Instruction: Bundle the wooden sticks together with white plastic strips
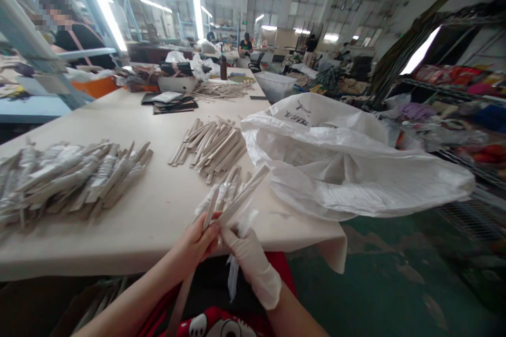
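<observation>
My left hand [203,237], bare, is closed around a long pale flat strip [182,300] whose lower end hangs toward my lap. Another pale flat strip [247,195] slants up to the right from between both hands. My right hand [251,260], in a white glove, pinches the base of that slanting strip, close against the left fingers. Thin white plastic film [233,279] dangles below the right hand, and some bunches up beside it. Just behind the hands lies a small group of film-wrapped strip bundles [225,192], partly hidden by them.
Loose pale strips [213,145] are heaped mid-table, and many wrapped bundles [79,176] at the left. A large white woven sack [336,168] with its mouth gaping overhangs the right edge of the table [166,216]. Dark flat pieces [169,104] lie farther back. Shelving [458,158] stands right.
</observation>
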{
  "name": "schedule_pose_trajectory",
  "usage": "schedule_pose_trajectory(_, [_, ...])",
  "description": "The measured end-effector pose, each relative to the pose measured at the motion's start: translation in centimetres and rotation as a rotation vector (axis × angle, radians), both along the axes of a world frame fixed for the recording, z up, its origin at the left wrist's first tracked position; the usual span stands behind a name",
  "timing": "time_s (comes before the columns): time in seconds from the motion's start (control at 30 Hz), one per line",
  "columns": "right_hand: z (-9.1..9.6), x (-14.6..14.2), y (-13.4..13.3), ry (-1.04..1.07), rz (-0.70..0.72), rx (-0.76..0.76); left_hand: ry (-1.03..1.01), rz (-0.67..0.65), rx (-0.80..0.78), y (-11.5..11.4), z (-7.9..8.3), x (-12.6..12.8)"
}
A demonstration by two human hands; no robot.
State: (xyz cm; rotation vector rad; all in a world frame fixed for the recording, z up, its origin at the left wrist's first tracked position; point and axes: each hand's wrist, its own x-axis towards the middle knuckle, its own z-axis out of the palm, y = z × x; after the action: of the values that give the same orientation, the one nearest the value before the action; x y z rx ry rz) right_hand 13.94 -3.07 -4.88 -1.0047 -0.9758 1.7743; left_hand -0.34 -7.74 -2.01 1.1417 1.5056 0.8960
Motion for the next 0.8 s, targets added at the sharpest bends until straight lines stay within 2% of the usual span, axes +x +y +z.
schedule_pose_trajectory(0.07, [0.2,0.2,0.1,0.080,-0.020,-0.005,0.044,0.004,-0.007,-0.1,0.3,0.0])
schedule_pose_trajectory(0.17, [0.8,0.8,1.0,0.181,-0.241,-0.039,0.171,-0.068,0.009,-0.3,-0.1,-0.1])
schedule_pose_trajectory(0.23, [0.9,0.5,1.3,0.236,-0.397,-0.114,0.237,-0.079,0.060,-0.1,-0.7,0.1])
schedule_pose_trajectory(0.37, [0.7,-0.8,0.6,0.259,-0.175,-0.207,0.271,-0.034,0.128,0.5,-1.3,0.6])
schedule_pose_trajectory(0.4, [0.6,-0.8,0.5,0.270,-0.177,-0.211,0.276,-0.044,0.123,0.5,-1.3,0.6])
schedule_pose_trajectory(0.5, [0.7,-0.3,0.9,0.365,-0.301,-0.208,0.312,-0.107,0.087,0.1,-1.2,0.4])
schedule_pose_trajectory(0.57, [0.7,-0.4,1.0,0.381,-0.252,-0.284,0.341,-0.109,0.080,-0.2,-1.1,0.3])
schedule_pose_trajectory(0.6, [0.5,-0.5,0.9,0.370,-0.172,-0.322,0.359,-0.095,0.080,-0.2,-1.1,0.3])
schedule_pose_trajectory(0.67, [0.1,-0.7,0.8,0.368,-0.101,-0.353,0.400,-0.045,0.069,0.3,-1.1,0.0])
schedule_pose_trajectory(0.8, [-0.7,0.6,2.2,0.518,-0.114,-0.331,0.392,0.070,0.011,2.9,-1.1,-1.4])
